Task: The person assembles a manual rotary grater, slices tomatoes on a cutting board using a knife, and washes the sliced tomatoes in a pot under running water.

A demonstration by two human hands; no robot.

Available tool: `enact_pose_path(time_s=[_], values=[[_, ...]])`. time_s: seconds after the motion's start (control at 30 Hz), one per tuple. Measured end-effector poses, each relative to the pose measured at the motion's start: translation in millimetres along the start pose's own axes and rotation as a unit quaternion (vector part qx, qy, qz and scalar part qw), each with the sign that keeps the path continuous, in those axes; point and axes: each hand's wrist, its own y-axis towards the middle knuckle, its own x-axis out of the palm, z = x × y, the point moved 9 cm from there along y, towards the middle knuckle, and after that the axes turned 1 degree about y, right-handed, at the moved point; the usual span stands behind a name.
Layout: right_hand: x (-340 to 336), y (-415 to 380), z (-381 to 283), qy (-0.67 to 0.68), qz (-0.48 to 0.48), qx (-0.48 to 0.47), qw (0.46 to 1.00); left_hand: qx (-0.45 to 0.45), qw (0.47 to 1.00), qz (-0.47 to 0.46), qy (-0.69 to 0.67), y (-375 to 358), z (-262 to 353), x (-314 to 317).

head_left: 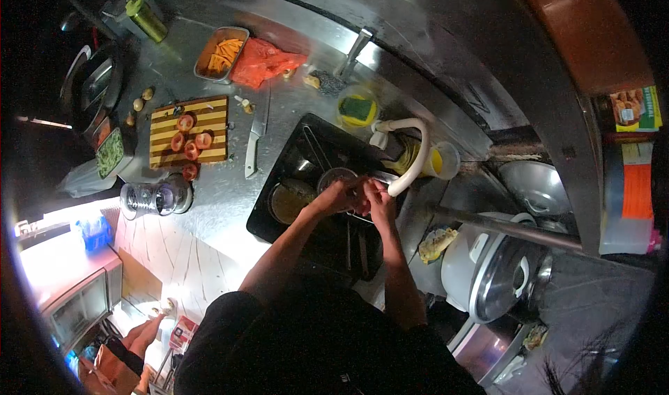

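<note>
Both my hands are together over the black sink (265, 221), just below the white curved faucet (417, 154). My left hand (339, 196) has its fingers curled and closed. Right against it, my right hand (377, 198) is closed too. Something small and reddish seems to lie between the fingers, but I cannot make out what it is. Beneath the hands a round strainer (333, 177) with a long handle is partly hidden. To its left in the sink sits a round pan or bowl (289, 203).
Left of the sink lie a knife (256, 140) and a striped cutting board (160, 140) with several hollowed tomato halves (191, 149). Behind are a metal tray (204, 64) of orange strips and a red plastic bag (261, 62). A lidded pot (463, 269) stands right. Another person's arm (139, 336) shows lower left.
</note>
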Motion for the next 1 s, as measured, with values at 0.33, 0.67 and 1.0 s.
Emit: enact_pose_path(time_s=[0.33, 0.67, 1.0], values=[[-13.6, -9.9, 14.6, 0.008, 0.111, 0.058, 0.992, -0.059, 0.992, 0.047, -0.097, -18.3, 0.2, 23.7], [50.1, -8.2, 13.9, 0.182, -0.070, 0.141, 0.971, -0.118, 0.976, 0.119, -0.136, -76.2, 33.7, -55.4], [72.1, 0.8, 28.4, 0.285, -0.092, 0.204, 0.932, -0.211, 0.764, 0.470, 0.389, -184.6, 50.2, -339.6]])
